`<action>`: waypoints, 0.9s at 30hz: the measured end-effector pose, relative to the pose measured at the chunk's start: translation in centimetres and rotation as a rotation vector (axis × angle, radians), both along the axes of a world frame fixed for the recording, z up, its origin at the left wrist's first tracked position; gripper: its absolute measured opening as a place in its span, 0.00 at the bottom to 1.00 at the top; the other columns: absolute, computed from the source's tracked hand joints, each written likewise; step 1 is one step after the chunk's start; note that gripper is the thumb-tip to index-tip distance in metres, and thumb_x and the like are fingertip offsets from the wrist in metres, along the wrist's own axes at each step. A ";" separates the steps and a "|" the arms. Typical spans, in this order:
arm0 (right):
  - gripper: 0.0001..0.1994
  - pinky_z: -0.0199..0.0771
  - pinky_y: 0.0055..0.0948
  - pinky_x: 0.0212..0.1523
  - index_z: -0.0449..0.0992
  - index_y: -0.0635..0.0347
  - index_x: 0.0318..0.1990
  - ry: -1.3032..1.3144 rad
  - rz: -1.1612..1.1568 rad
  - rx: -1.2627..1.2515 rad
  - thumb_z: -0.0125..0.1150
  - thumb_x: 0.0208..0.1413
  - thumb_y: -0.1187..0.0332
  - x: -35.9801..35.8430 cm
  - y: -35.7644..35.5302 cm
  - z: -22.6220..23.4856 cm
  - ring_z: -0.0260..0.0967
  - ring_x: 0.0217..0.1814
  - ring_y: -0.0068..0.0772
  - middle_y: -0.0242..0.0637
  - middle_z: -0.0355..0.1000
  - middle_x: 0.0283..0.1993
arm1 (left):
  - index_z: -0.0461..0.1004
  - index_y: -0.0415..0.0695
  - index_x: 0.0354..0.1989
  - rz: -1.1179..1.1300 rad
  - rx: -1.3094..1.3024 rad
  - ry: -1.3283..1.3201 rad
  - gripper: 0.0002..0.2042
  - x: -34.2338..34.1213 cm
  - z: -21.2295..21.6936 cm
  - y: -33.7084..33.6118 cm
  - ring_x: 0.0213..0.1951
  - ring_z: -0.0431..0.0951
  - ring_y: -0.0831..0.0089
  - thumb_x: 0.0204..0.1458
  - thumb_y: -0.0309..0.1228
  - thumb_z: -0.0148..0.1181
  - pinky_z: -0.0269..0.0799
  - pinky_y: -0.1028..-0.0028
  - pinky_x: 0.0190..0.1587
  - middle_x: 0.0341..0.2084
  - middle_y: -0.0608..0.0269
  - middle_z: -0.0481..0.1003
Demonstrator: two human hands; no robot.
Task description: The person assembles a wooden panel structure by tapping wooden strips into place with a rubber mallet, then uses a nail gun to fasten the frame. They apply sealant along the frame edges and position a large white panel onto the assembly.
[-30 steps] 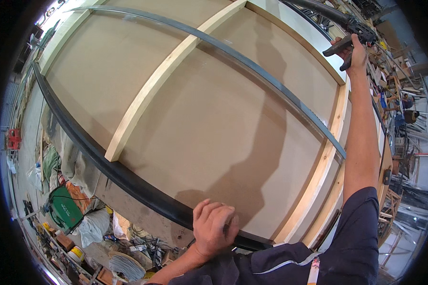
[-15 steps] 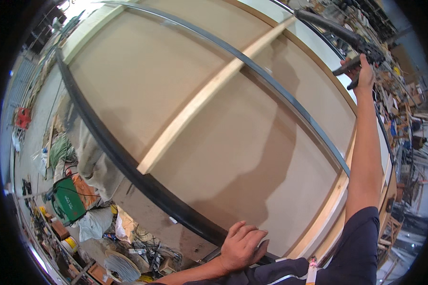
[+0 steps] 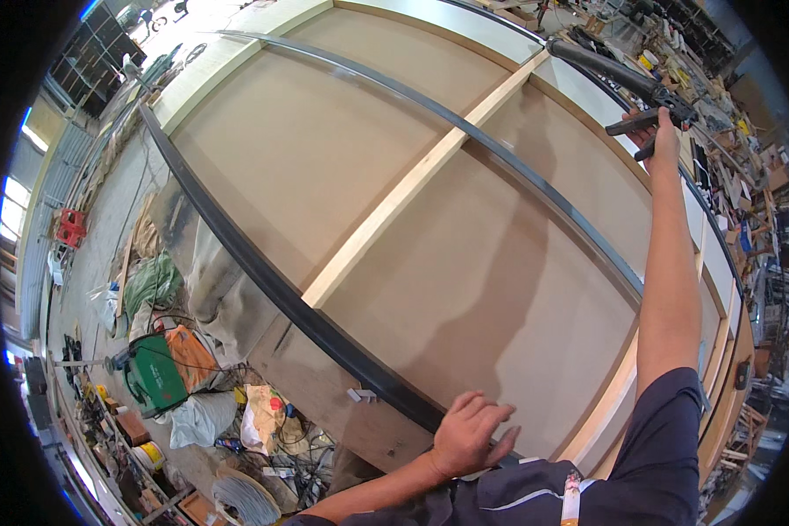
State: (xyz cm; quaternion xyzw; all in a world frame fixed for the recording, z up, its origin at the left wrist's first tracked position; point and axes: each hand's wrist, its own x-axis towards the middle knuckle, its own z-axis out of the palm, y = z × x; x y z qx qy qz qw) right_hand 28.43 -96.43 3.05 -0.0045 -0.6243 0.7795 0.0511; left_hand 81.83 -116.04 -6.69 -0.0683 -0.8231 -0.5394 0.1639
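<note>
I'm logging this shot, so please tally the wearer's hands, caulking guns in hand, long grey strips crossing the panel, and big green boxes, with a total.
Hands: 2 (left hand, right hand)
Caulking gun: 1
Long grey strip: 1
Big green box: 1
Total: 5

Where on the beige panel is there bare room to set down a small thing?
Free: the beige panel on both sides of the wooden crossbar, between the grey metal strip and the black rail. Crowded: the floor at lower left, with green box, white bag and cables. Less room near the left hand.
</note>
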 end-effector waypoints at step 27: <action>0.25 0.85 0.39 0.40 0.69 0.67 0.52 -0.013 -0.041 0.428 0.60 0.66 0.49 -11.8 -36.9 6.0 0.80 0.35 0.44 0.48 0.77 0.37 | 0.75 0.39 0.43 0.289 -0.037 -0.146 0.15 -12.7 -1.2 -44.1 0.28 0.78 0.58 0.45 0.18 0.68 0.74 0.65 0.32 0.29 0.55 0.78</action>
